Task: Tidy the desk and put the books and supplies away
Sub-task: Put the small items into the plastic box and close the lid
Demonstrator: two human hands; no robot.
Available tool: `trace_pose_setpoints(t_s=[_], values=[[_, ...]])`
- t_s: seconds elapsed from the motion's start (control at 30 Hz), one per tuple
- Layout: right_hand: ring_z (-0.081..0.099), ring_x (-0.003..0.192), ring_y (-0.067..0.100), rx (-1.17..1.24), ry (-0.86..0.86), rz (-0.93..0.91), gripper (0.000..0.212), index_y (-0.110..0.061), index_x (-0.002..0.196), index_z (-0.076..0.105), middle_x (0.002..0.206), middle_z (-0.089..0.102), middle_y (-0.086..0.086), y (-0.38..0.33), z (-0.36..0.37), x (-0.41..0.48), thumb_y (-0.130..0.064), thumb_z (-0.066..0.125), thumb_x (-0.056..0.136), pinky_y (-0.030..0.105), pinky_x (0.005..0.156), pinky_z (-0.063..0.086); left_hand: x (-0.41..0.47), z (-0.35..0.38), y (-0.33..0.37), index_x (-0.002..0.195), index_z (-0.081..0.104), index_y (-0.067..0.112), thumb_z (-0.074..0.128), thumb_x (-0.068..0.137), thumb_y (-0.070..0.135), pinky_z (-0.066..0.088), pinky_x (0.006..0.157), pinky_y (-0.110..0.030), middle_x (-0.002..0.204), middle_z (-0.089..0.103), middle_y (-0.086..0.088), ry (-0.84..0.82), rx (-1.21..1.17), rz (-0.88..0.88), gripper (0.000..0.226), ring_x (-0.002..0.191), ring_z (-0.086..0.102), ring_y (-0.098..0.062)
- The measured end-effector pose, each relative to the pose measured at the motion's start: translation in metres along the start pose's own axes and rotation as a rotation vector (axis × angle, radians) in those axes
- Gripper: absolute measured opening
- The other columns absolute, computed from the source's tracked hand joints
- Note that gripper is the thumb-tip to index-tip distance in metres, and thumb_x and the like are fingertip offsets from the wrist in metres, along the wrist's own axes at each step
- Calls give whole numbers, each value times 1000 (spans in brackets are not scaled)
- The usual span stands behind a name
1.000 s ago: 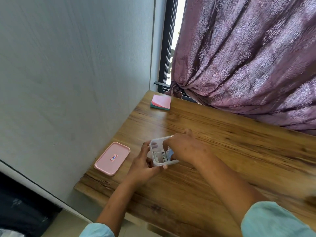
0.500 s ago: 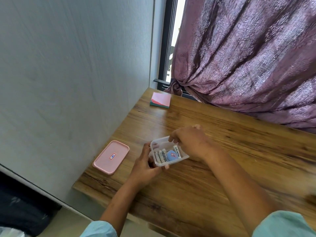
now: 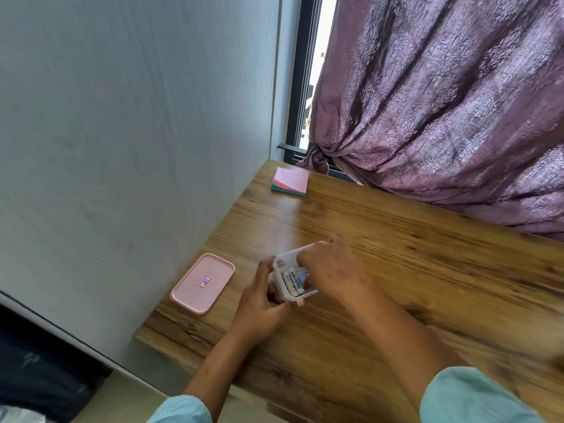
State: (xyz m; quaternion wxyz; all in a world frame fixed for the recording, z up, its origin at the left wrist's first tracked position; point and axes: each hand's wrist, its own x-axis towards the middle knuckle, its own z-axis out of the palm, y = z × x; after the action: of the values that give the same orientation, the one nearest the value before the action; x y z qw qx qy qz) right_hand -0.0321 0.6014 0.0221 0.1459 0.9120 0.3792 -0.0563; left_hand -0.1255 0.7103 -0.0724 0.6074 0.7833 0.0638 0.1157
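While the left hand (image 3: 262, 300) grips the clear box (image 3: 282, 264) by its left wall, fingers curled round it, the box sits on the counter (image 3: 412, 254) near the left front corner. Its open top faces up and toward the camera.

Batteries (image 3: 291, 283) lie side by side inside the box. Their long axes run from the far rim toward the near rim, angled slightly to the right. A small blue item shows beside them, partly covered.

The right hand (image 3: 332, 270) covers the right part of the box. Its fingers reach down inside and its thumb lies at the far rim. Whether these fingers pinch anything cannot be told. Both hands are close together, with the box between them.

A pink lid (image 3: 203, 282) lies flat on the counter to the left of the box, near the left hand but apart from it. Its long axis runs from near left to far right, and its label faces up.

A pad of sticky notes (image 3: 290, 181) lies well apart at the far left corner, near the curtain (image 3: 442, 102).
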Motion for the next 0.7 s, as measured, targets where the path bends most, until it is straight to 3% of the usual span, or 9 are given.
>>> trace_pose_setpoints(t_s=[0.23,0.47,0.7], values=[[56,114,19,47,14,-25,32,-29,116,63,118,65,-2,4,4,3,-26,67,84,38,97,31,1,1,-3,130,35,31,77,70,40,59,70,-30,101,68,4,-3,27,20,74,86,68,-7],[57,111,22,-15,-28,-1,27,-26,115,64,115,65,0,0,0,9,-22,59,89,35,88,35,1,1,-5,132,34,32,75,70,44,57,69,-25,101,69,4,0,32,18,75,86,68,-7],[58,109,21,-4,-81,-14,28,-31,114,64,118,63,-1,-3,-4,11,-20,55,90,33,78,32,1,2,-3,129,35,30,79,75,30,57,69,-25,102,68,4,13,36,30,70,86,69,-7]])
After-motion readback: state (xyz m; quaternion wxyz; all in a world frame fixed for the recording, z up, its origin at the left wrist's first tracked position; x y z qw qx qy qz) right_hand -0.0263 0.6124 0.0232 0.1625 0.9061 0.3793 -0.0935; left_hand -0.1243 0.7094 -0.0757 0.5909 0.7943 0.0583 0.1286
